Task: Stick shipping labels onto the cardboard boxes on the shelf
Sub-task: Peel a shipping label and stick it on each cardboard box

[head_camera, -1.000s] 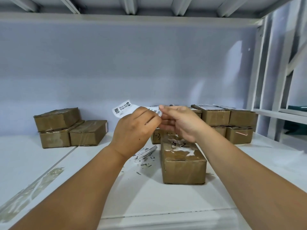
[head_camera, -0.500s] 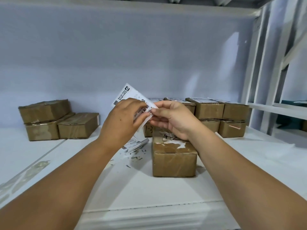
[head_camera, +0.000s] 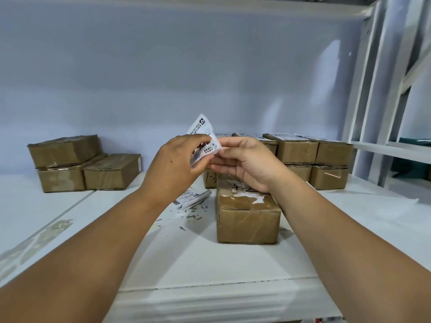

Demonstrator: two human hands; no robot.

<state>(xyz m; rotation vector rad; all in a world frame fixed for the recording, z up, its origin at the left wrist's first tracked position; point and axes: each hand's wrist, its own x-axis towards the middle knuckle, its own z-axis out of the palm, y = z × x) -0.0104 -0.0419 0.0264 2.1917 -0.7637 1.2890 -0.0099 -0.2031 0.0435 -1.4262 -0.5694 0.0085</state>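
Both hands hold one white shipping label (head_camera: 205,142) up in the air, above and behind a brown cardboard box (head_camera: 248,220). My left hand (head_camera: 173,165) pinches the label's left side, with the sheet tilted upward past its fingers. My right hand (head_camera: 247,159) pinches the label's right corner between thumb and fingertips. The box below stands on the white shelf (head_camera: 210,257), with torn white paper scraps and handwriting on its top.
A stack of three bare boxes (head_camera: 86,163) sits at the back left. Several boxes with labels on top (head_camera: 312,159) are stacked at the back right. Loose label sheets and paper bits (head_camera: 190,201) lie left of the near box. White shelf posts (head_camera: 373,94) rise on the right.
The label has turned from lying nearly flat to standing tilted upward. Both hands stay pinched on it. The view has dipped slightly, so the boxes sit lower in frame.
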